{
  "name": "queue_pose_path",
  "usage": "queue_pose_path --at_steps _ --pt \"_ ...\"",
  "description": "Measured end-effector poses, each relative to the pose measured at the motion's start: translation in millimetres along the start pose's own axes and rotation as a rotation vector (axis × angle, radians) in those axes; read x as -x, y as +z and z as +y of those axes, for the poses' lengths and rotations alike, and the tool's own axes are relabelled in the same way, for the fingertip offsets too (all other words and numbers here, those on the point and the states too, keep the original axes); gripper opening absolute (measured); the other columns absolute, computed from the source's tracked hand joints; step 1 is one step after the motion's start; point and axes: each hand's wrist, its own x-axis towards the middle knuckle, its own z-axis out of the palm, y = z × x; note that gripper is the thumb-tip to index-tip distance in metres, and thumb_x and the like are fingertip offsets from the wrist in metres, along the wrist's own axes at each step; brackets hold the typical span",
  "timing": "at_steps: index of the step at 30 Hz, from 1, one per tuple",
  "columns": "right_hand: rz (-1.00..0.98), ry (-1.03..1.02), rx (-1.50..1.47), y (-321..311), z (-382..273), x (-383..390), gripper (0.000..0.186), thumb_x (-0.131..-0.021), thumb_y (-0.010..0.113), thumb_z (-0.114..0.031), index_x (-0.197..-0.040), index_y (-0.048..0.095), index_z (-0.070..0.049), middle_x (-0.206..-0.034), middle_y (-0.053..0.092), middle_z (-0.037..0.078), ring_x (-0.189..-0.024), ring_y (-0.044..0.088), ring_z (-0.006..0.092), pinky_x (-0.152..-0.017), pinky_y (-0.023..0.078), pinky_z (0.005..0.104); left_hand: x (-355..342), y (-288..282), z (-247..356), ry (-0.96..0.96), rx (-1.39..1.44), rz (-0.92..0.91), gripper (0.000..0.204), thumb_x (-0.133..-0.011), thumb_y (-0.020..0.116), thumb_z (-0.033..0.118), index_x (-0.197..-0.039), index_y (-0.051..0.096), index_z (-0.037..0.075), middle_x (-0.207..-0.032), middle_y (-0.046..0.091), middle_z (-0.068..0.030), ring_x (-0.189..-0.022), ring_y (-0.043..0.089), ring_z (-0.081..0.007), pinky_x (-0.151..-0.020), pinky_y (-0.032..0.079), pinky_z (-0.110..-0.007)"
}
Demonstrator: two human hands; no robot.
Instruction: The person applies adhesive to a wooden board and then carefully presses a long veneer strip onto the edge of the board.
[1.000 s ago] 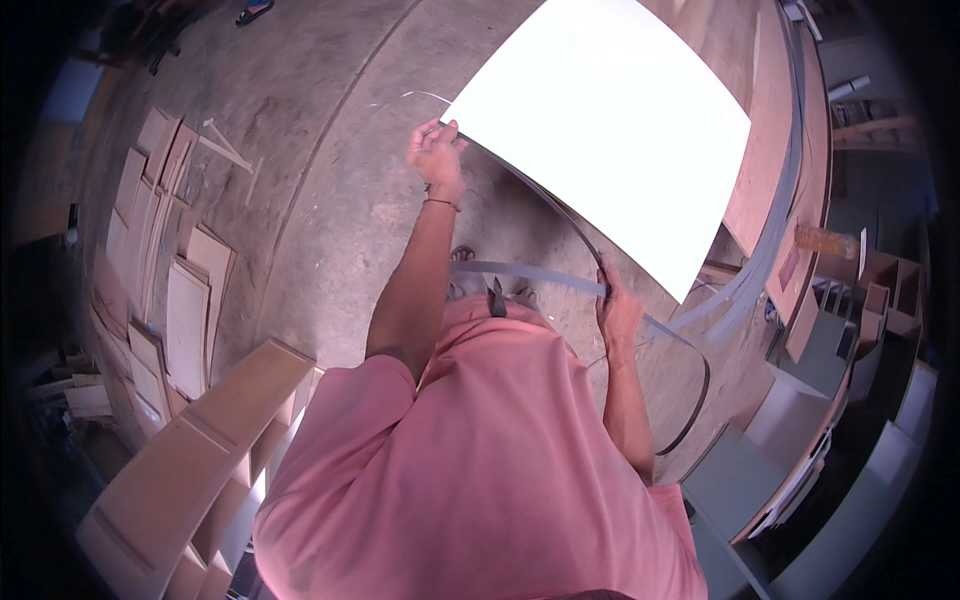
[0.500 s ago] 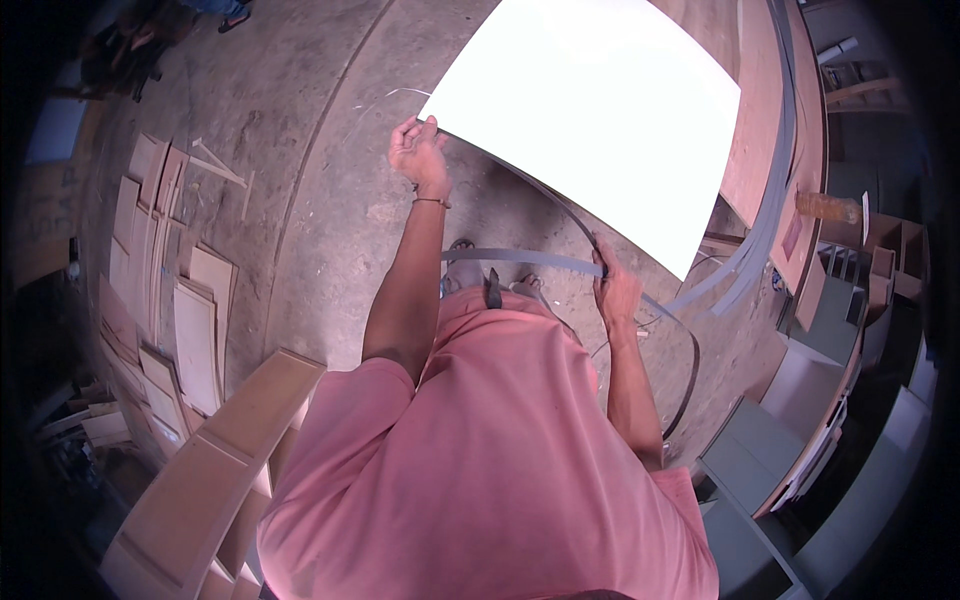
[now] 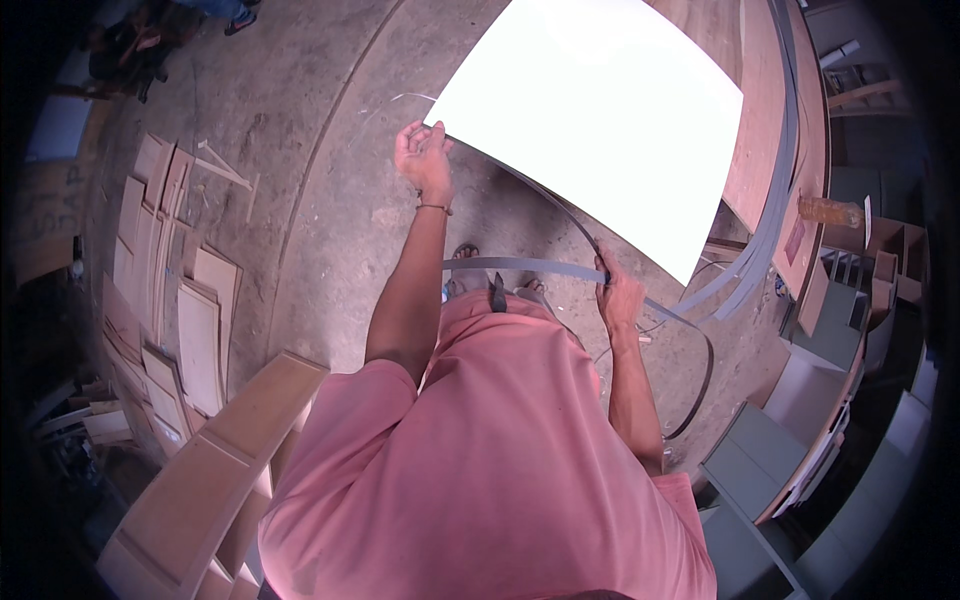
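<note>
A large bright white panel [image 3: 590, 120] lies ahead of me, its near edge slanting from upper left to lower right. My left hand [image 3: 424, 160] is closed at the panel's left corner, thumb and fingers pinching the end of a strip there. That grey edge banding strip [image 3: 550, 200] follows the near edge, bowing slightly away from it toward my right hand [image 3: 620, 295]. My right fingers are wrapped round the strip close to the panel's right part. From there a length of strip stretches left across my waist, and a dark loop hangs beside my right forearm.
Long grey strips [image 3: 775, 190] drape over a wooden board [image 3: 735, 150] at right. Cut boards [image 3: 200, 345] lean in stacks on the left. A wooden cabinet [image 3: 230, 440] stands lower left, grey cabinet parts [image 3: 755, 455] lower right. Another person [image 3: 235, 12] is at far upper left.
The view has shifted slightly. Both hands keep their grip at nearly the same places along the panel edge. The hanging loop by my right forearm has swung a little outward to the right.
</note>
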Motion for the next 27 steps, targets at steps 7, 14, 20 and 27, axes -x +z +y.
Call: queue_pose_path --at_steps 7,14,20,27 --pt "0.025 0.008 -0.022 4 2 2 0.036 -0.107 0.056 -0.033 -0.142 0.062 -0.037 -0.089 0.074 0.015 -0.077 0.071 0.0398 -0.066 0.055 0.0507 -4 -2 14 -0.139 0.081 -0.033 0.047 -0.091 0.076 -0.002 -0.131 0.052 0.001 -0.108 0.066 -0.0134 -0.094 0.069 -0.0218 -0.076 0.065 -0.036" --pt "0.046 -0.011 -0.053 3 -1 -1 0.036 -0.107 0.057 -0.032 -0.142 0.063 -0.038 -0.087 0.074 0.015 -0.076 0.070 0.0398 -0.065 0.055 0.0499 -20 -14 17 -0.134 0.014 -0.156 0.039 -0.089 0.077 -0.004 -0.119 0.053 0.000 -0.103 0.067 -0.0130 -0.091 0.071 -0.0224 -0.074 0.065 -0.036" --pt "0.058 -0.017 -0.053 3 2 0 0.035 -0.106 0.059 -0.031 -0.140 0.065 -0.035 -0.090 0.074 0.017 -0.075 0.070 0.0407 -0.065 0.055 0.0494 -19 -11 21 -0.157 0.026 -0.155 0.029 -0.091 0.072 -0.007 -0.114 0.054 -0.002 -0.104 0.071 -0.0169 -0.092 0.073 -0.0235 -0.075 0.066 -0.035" --pt "0.065 -0.038 -0.068 5 6 -1 0.039 -0.105 0.059 -0.029 -0.143 0.062 -0.037 -0.082 0.069 0.015 -0.070 0.067 0.0397 -0.062 0.051 0.0514 -25 -15 18 -0.166 0.071 -0.165 0.032 -0.090 0.076 -0.005 -0.114 0.055 -0.002 -0.102 0.072 -0.0178 -0.089 0.072 -0.0235 -0.075 0.064 -0.037"
